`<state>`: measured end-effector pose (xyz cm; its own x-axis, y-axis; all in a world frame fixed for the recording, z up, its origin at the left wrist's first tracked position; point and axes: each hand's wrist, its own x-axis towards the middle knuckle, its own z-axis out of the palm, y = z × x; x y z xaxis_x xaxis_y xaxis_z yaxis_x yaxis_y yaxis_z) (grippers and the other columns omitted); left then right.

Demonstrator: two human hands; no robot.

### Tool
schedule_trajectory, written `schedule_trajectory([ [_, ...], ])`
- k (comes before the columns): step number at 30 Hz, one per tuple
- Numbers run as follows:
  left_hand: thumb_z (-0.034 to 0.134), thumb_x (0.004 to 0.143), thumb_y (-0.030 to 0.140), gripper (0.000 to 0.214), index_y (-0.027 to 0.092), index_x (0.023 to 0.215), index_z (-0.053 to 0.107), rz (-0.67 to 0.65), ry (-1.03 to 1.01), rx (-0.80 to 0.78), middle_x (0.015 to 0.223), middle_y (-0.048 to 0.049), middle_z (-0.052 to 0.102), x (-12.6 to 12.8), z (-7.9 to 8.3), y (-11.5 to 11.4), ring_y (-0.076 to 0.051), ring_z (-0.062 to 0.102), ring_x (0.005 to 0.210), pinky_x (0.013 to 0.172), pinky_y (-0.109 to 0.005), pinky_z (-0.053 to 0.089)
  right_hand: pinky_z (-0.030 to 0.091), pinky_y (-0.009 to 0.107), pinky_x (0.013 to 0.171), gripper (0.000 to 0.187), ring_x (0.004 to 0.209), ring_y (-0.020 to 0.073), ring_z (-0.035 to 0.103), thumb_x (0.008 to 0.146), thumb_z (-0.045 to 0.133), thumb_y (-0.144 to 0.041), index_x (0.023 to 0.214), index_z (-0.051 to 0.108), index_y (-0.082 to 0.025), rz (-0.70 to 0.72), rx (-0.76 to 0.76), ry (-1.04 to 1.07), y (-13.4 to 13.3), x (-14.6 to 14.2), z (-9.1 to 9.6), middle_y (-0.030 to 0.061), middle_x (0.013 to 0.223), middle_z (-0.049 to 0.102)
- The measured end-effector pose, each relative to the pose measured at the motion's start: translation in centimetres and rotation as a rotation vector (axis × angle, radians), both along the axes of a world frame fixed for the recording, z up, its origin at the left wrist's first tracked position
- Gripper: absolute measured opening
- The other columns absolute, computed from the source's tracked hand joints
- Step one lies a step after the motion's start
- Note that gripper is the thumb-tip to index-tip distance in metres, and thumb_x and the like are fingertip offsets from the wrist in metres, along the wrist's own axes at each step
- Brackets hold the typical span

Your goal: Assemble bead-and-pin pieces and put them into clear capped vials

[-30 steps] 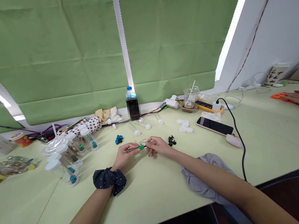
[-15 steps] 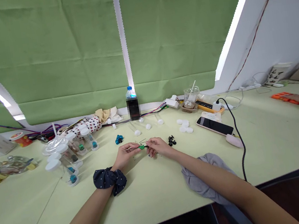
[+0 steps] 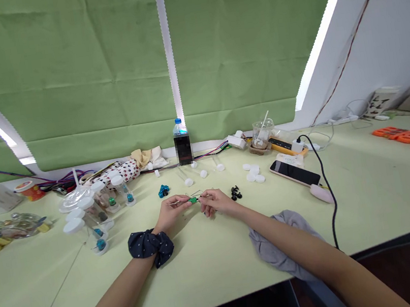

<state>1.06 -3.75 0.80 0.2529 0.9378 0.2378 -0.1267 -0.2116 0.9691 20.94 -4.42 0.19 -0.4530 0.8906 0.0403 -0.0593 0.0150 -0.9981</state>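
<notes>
Above the middle of the table, my left hand [image 3: 170,211] pinches a small green part [image 3: 192,200] between thumb and fingers. A thin pale rod sticks out to the left from that grip. My right hand [image 3: 218,202] is closed at the green part's right end, on a small black piece mostly hidden by the fingertips. Thin metal wires [image 3: 196,193] lie just behind the hands. A cluster of blue parts [image 3: 163,190] is beyond my left hand, and several black parts [image 3: 236,193] lie right of my right hand.
Clear tubes with white caps [image 3: 74,226] stand on the left. White caps [image 3: 254,173], a phone [image 3: 295,173] and a black cable [image 3: 330,196] are on the right. Behind the hands are capped tubes [image 3: 203,173] and a bottle [image 3: 183,146]. Orange pieces [image 3: 403,137] lie far right.
The green part and my fingertips have shifted slightly, with the right fingers closer to the green part. Another person's hand at far right has withdrawn from the orange pieces.
</notes>
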Motion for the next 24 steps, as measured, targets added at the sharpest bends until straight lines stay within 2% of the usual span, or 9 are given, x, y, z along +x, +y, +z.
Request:
schedule_trajectory([
  [14, 0.078, 0.06, 0.022, 0.017, 0.014, 0.072, 0.068, 0.015, -0.019, -0.006, 0.089, -0.0074, 0.067, -0.21, -0.47, 0.38, -0.02, 0.062, 0.084, 0.084, -0.04, 0.046, 0.048, 0.021, 0.041, 0.04, 0.047, 0.0108, 0.059, 0.075, 0.059, -0.053, 0.077, 0.05, -0.014, 0.037, 0.0, -0.008, -0.07, 0.08, -0.19, 0.0043, 0.067, 0.064],
  [21, 0.078, 0.059, 0.023, 0.017, 0.013, 0.07, 0.068, -0.005, -0.026, -0.01, 0.088, -0.0084, 0.068, -0.16, -0.24, 0.19, -0.021, 0.062, 0.085, 0.085, -0.041, 0.046, 0.048, 0.021, 0.041, 0.041, 0.045, 0.0111, 0.059, 0.075, 0.059, -0.052, 0.094, 0.047, -0.018, 0.004, 0.014, 0.001, -0.02, 0.03, -0.13, 0.0006, 0.064, 0.063],
  [24, 0.078, 0.059, 0.022, 0.017, 0.014, 0.069, 0.068, -0.021, -0.031, -0.014, 0.088, -0.0081, 0.068, -0.12, -0.17, 0.11, -0.021, 0.062, 0.085, 0.085, -0.04, 0.046, 0.047, 0.021, 0.039, 0.041, 0.044, 0.011, 0.058, 0.075, 0.06, -0.052, 0.095, 0.046, -0.019, -0.016, 0.026, 0.002, -0.02, 0.04, -0.03, -0.0009, 0.062, 0.063],
])
